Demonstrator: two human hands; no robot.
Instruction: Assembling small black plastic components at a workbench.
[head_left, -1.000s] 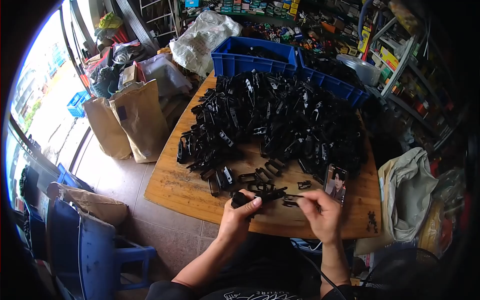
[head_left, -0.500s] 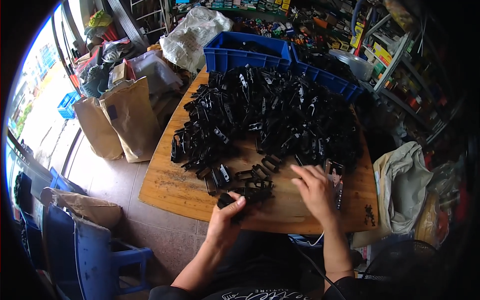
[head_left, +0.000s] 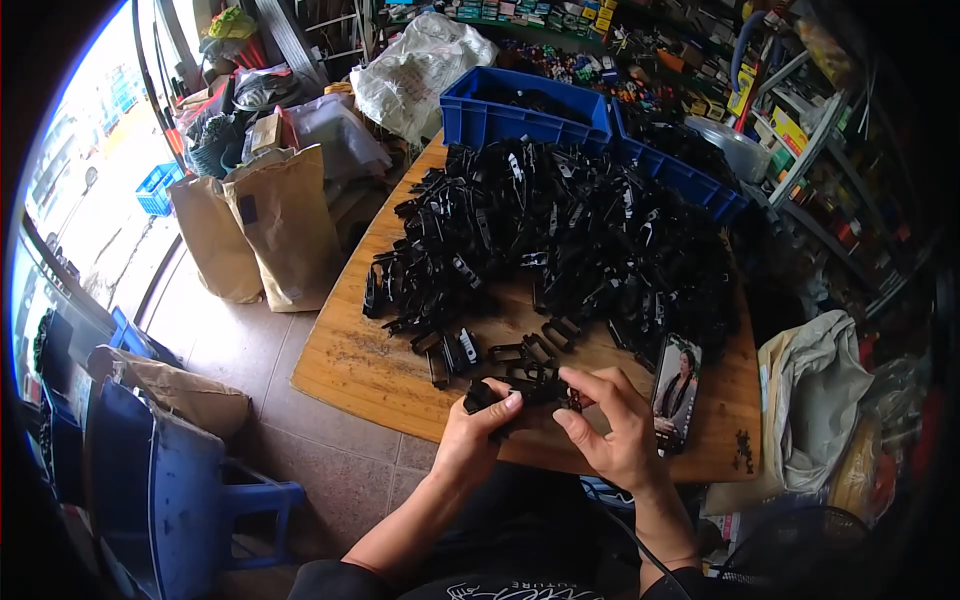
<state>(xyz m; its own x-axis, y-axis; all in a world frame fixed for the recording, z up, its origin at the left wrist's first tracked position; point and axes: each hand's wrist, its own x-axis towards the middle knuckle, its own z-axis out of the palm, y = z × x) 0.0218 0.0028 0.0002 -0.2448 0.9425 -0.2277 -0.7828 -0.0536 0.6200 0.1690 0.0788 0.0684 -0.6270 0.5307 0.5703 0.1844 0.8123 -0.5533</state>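
My left hand [head_left: 468,440] is closed around a black plastic part [head_left: 485,397] above the table's near edge, thumb on top. To its right, my right hand [head_left: 615,428] has thumb and forefinger bent around a small dark piece at the right end of what the left hand holds; its exact form is too small to make out. Just beyond the hands lie several loose black plastic frames [head_left: 561,333], and left of them a black part with a silvery face [head_left: 468,346]. Farther back, a big heap of similar black parts [head_left: 560,220] covers much of the table.
The wooden table [head_left: 340,350] bears a phone with a lit screen [head_left: 678,390] and small black bits [head_left: 743,452] at right. Blue crates [head_left: 525,110] stand behind the heap. Brown paper bags [head_left: 285,230] and a blue stool [head_left: 255,510] are at left, a pale sack [head_left: 815,390] at right.
My right hand has moved left and down to the black part, thumb and forefinger now closing on a piece there. The whole view has shifted slightly, and the phone's picture differs.
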